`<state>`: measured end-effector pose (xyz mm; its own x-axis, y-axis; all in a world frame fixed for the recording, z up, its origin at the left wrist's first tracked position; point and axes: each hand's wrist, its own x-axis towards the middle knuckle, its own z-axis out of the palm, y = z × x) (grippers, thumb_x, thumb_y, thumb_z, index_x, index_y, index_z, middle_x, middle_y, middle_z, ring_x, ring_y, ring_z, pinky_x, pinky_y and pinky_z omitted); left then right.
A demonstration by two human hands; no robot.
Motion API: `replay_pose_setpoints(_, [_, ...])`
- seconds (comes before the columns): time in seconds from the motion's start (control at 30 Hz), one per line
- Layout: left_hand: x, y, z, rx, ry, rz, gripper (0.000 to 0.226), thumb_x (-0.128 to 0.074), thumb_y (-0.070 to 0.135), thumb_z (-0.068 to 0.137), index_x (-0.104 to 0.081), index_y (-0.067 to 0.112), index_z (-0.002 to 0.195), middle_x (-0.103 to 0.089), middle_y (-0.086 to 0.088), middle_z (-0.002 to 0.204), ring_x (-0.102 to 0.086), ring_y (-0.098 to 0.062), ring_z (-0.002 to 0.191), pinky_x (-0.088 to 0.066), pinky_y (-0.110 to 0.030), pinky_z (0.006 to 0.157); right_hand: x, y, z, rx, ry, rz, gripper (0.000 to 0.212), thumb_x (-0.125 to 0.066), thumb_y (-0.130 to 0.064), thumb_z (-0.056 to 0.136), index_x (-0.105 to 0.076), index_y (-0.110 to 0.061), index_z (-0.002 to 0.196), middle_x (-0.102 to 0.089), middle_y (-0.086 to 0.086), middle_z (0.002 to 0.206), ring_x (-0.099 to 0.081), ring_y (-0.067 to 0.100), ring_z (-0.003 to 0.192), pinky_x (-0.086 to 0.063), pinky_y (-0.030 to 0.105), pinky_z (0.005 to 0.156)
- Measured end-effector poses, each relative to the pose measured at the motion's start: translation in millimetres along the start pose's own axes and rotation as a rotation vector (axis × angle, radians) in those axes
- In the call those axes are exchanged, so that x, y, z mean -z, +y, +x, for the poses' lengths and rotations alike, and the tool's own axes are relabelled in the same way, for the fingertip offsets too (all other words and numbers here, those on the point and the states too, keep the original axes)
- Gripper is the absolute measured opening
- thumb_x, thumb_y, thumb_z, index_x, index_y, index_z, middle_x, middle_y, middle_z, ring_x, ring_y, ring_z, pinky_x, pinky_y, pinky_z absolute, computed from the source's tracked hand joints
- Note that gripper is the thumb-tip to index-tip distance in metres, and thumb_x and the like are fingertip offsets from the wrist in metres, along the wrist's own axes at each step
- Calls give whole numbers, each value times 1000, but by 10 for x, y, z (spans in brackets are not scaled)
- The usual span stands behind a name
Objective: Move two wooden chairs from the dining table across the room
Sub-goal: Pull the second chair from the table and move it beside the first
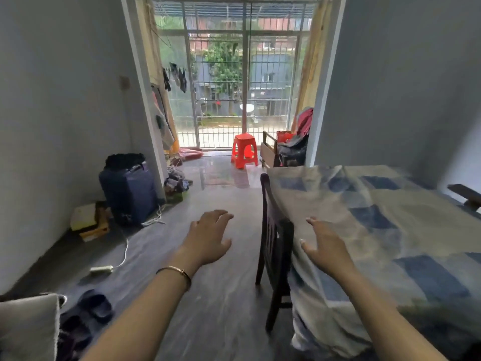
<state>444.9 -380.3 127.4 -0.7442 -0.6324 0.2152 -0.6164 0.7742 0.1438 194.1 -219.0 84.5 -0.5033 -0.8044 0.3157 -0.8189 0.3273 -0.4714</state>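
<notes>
A dark wooden chair (273,238) stands pushed in at the left side of the dining table (390,230), which wears a blue and beige checked cloth hanging over its edge. Only the chair's back and legs show; the seat is hidden under the cloth. My left hand (210,238) hovers open over the floor, left of the chair back and apart from it. My right hand (325,246) is open with fingers spread, above the table's edge just right of the chair back. Part of another dark wooden piece (466,195) shows at the table's far right.
A dark suitcase (128,191) and boxes (89,221) sit by the left wall, with a white cable and plug (102,269) on the floor. A red plastic stool (244,150) stands before the barred balcony door. Slippers (95,306) and a cushion (28,327) lie near left.
</notes>
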Motion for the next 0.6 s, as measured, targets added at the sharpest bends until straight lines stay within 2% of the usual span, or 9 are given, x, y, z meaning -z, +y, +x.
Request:
replay_pose_setpoints(0.23, [-178, -562, 1947, -327, -41, 5, 56, -53, 35, 88, -35, 19, 139, -37, -5, 147, -34, -30, 132, -38, -49, 99, -634, -166, 1242, -188, 71, -74, 58, -63, -29, 84, -41, -11, 135, -40, 11, 145, -37, 29, 131, -33, 49, 105])
replay_pose_setpoints(0.37, [-591, -723, 2933, -469, -71, -28, 53, -53, 32, 87, -39, 19, 136, -40, -4, 144, -37, -28, 129, -38, -47, 98, -1048, -10, 1876, -316, 70, -103, 59, -62, -28, 85, -39, -12, 137, -32, 10, 150, -31, 27, 135, -29, 49, 108])
replay_pose_setpoints(0.6, [-1457, -942, 4231, -635, -260, -11, 56, -52, 35, 85, -36, 22, 138, -38, -2, 145, -33, -26, 133, -36, -45, 100, -1863, 495, 2582, -517, -157, -265, 67, -54, -43, 84, -30, -18, 141, -21, 8, 155, -27, 27, 136, -30, 45, 107])
